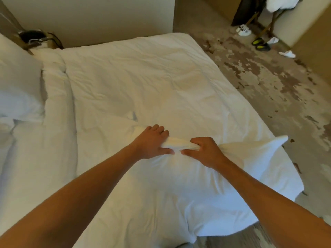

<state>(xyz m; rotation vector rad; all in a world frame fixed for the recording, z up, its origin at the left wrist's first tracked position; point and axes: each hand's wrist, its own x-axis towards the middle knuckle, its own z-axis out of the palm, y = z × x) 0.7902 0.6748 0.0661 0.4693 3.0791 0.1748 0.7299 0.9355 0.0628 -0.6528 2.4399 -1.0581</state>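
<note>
A white pillow [179, 176] lies on the near part of the bed, on top of a white duvet [143, 83]. Its far edge is bunched into a ridge. My left hand [152, 143] grips that ridge from the left, fingers curled over it and thumb beneath. My right hand [204, 149] grips the same ridge just to the right, fingers wrapped around the fabric. The two hands sit almost thumb to thumb. The pillow's right corner [279, 142] sticks up past the bed's edge.
Another white pillow [18, 86] rests at the left by the headboard. A dark bag [35, 39] sits behind it. Patterned carpet [259, 77] spreads to the right, with shoes [260, 44], slippers [287, 54] and a luggage stand [268, 20] far right.
</note>
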